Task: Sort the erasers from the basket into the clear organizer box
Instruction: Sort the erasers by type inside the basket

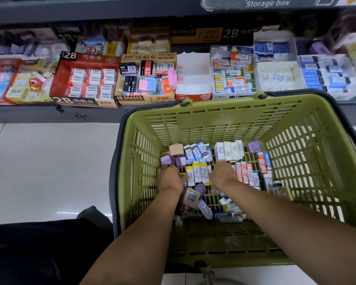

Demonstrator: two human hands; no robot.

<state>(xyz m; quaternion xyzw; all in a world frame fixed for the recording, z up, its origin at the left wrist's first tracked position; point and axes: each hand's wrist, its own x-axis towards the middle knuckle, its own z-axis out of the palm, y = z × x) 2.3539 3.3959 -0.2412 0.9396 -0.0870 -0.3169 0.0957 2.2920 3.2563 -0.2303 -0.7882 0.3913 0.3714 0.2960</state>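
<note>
As left hand [169,178] and right hand [221,175] flank boxy sleeved erasers [198,173], grips are hidden.

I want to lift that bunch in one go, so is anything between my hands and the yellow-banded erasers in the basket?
Nothing visible does. The left hand and right hand sit at either side of the yellow-banded erasers in the basket. A purple eraser lies just nearer you than the bunch, outside the gap.

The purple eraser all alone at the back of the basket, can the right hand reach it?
Probably yes. The purple eraser lies on top, uncovered, in the open-topped basket. The right hand is down inside the basket, with only the low white erasers between them.
</note>
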